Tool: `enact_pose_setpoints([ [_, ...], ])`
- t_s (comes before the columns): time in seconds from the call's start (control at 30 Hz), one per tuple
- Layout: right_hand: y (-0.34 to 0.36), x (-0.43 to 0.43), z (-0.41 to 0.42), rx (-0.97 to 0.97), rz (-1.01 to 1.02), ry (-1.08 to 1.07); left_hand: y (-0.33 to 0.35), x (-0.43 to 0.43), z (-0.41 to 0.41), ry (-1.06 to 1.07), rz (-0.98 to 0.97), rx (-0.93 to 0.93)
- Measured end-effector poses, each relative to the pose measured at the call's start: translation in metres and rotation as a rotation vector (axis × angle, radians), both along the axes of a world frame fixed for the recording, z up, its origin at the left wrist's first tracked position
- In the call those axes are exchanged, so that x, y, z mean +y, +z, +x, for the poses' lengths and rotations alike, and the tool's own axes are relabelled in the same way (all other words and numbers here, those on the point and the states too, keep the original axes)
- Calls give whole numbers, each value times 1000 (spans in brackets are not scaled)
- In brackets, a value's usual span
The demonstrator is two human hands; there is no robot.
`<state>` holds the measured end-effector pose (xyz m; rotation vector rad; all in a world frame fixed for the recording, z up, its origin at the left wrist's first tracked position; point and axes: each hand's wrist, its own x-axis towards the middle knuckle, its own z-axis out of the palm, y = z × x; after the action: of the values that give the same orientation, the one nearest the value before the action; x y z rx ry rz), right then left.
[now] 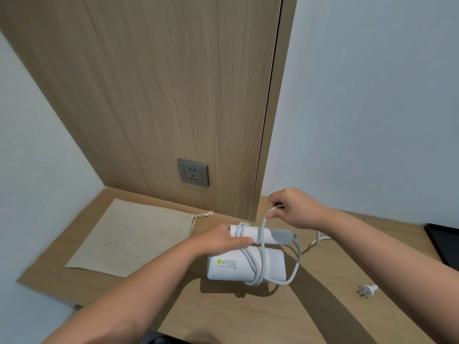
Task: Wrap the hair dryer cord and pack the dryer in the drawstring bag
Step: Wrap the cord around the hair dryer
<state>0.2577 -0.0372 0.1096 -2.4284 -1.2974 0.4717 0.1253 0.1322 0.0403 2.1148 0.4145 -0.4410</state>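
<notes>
A white hair dryer (232, 268) with its handle folded lies on the wooden desk (285, 316). My left hand (218, 240) grips the handle end. Two or three loops of the white cord (259, 261) run around the body and handle. My right hand (291, 207) pinches the cord just above the dryer and holds it taut. The rest of the cord trails off to the right behind my right arm. Its plug (367, 290) lies loose on the desk at the right. A beige drawstring bag (134, 235) lies flat to the left of the dryer.
A grey wall socket (193, 172) sits in the wooden panel behind the desk. A dark flat object (444, 244) rests at the desk's right edge. White walls close in on the left and at the back right.
</notes>
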Motion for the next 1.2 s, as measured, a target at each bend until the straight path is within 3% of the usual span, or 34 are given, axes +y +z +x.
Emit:
enact_pose_setpoints([
  [0.43, -19, 32, -25, -76, 198, 67, -3, -2, -2, -44, -122, -43],
  [0.67, -19, 20, -15, 111, 84, 3, -8, -3, -3, -23, -101, -19],
  [0.9, -15, 4, 11, 447, 24, -81, -3, 4, -1, -39, -71, -11],
  [1.2, -35, -7, 28, 669, -5, -83, -6, 7, -3, -70, -254, 26],
])
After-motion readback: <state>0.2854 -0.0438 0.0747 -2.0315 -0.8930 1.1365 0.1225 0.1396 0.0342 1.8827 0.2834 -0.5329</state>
